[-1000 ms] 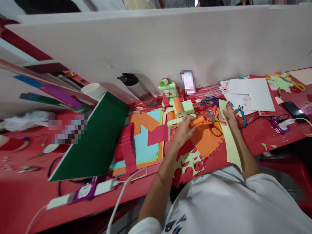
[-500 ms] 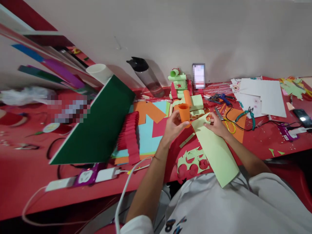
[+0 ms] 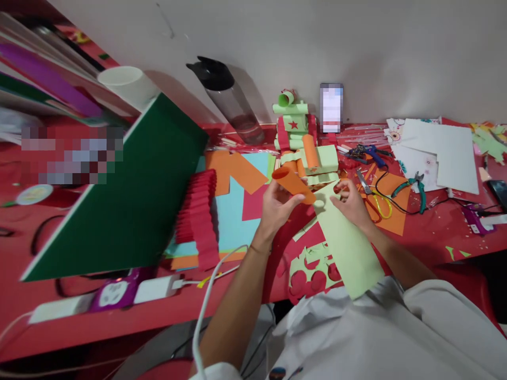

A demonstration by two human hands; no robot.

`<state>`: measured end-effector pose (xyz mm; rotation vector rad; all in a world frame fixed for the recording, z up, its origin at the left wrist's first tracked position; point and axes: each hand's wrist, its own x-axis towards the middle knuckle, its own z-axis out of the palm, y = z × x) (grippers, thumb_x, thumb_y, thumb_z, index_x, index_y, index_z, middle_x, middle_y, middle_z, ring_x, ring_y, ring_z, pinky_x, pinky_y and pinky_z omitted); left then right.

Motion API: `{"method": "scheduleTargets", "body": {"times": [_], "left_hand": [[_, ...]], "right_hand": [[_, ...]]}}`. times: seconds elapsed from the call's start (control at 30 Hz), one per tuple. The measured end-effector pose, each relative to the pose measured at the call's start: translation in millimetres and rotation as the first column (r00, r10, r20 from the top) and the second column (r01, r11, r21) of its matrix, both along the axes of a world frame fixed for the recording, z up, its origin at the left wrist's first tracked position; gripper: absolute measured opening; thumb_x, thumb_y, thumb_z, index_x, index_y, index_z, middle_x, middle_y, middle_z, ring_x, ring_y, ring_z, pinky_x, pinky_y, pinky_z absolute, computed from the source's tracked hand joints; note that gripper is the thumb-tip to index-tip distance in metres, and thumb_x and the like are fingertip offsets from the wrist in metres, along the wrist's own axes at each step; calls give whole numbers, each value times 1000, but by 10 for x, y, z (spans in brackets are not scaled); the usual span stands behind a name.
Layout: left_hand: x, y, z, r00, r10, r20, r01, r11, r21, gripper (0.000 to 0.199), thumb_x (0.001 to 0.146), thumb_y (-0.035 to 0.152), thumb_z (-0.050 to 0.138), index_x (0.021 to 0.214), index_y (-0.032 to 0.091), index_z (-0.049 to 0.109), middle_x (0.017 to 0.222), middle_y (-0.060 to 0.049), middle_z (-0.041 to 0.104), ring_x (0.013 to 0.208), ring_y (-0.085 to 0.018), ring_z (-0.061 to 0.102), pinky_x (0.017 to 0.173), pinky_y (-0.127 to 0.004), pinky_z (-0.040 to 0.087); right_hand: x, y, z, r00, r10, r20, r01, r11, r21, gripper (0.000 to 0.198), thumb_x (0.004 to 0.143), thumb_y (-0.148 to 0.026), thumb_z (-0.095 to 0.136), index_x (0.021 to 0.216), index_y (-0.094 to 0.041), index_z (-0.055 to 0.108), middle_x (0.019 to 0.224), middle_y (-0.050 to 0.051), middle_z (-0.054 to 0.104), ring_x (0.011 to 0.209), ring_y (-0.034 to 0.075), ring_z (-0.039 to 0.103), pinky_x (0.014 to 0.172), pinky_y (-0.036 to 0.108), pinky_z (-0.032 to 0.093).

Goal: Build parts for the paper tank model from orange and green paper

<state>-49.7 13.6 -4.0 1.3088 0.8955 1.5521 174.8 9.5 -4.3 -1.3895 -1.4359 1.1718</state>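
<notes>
My left hand (image 3: 275,211) is closed around an orange paper tube (image 3: 292,183), which is tilted with its open end up and to the left. The tube's lower end meets the top of a light green paper sheet (image 3: 350,248). My right hand (image 3: 354,205) pinches that sheet near its upper edge, and the sheet slopes down to my lap. Just beyond my hands lies a green and orange rolled-paper piece (image 3: 327,158). Behind it stands a stack of green paper rolls (image 3: 295,124) with a red star. Scissors (image 3: 378,203) with yellow handles lie right of my right hand.
A dark green board (image 3: 130,211) leans at the left beside pleated red paper (image 3: 200,211). A tilted bottle (image 3: 229,100) and a phone (image 3: 331,108) rest against the wall. Teal pliers (image 3: 415,190) lie at the right. A green sheet with round holes (image 3: 317,266) lies near the front edge.
My left hand has tipped the orange tube from upright to a slant, bringing its lower end against the green sheet. My right hand keeps hold of the sheet. The camera view has shifted slightly.
</notes>
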Motion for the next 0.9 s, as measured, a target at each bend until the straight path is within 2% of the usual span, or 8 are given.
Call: {"method": "scheduleTargets", "body": {"times": [0.1,0.23,0.37,0.47,0.57,0.67,0.77,0.9], "left_hand": [[25,-6,4,999,30,-27,-30,1000,-3,58,78,47,90,123,24,63,106,-8,77,100,-24,77,87,-37,65],[31,9,-39,993,116,-26,-116,993,13,57,81,52,87,124,27,60,108,-5,75,102,-23,76,92,-39,64],[15,52,-99,977,214,-25,-213,977,33,64,79,54,87,130,30,57,108,-3,69,101,-22,74,96,-41,62],[22,53,-97,971,234,-41,-232,971,49,65,80,53,88,131,29,57,105,-3,67,98,-21,73,95,-40,62],[65,13,-68,981,172,-84,-170,985,28,65,81,52,86,133,27,56,108,-5,69,101,-23,73,95,-40,62],[125,-50,-69,978,109,-180,-114,993,-21,64,81,51,86,131,25,57,113,-8,72,107,-26,74,94,-41,62],[165,-114,-113,950,50,-309,-86,991,-104,58,81,49,85,127,23,59,113,-8,73,105,-26,75,89,-39,64],[142,-184,-143,885,-122,-449,48,984,-173,50,85,49,81,124,23,61,119,-9,73,112,-28,73,94,-41,63]], "right_hand": [[113,22,79,992,-94,-87,97,995,25,43,79,-31,72,110,-28,42,105,1,57,79,13,60,68,25,48],[190,16,258,983,-28,-181,26,1000,-17,55,77,-29,74,122,-32,43,103,-1,55,66,10,51,59,23,44],[163,-102,289,980,127,-152,-146,982,-120,24,82,-32,69,104,-26,61,95,1,59,59,10,47,52,24,40],[159,-214,230,972,191,-136,-219,948,-231,23,88,-39,67,106,-24,68,69,-4,52,48,11,41,46,25,34],[184,-276,164,971,235,38,-225,958,-177,29,91,-41,69,115,-25,72,61,-6,51,44,11,40,46,26,35],[202,-297,98,918,235,319,-246,969,-6,27,93,-37,71,117,-25,74,91,2,70,62,15,59,67,32,51],[201,-329,35,789,195,582,-325,937,126,33,95,-36,73,126,-24,72,115,9,71,96,25,68,93,42,53],[184,-401,-11,606,76,792,-399,890,219,49,94,-47,74,135,-22,67,129,18,63,118,36,60,101,51,48]]}}
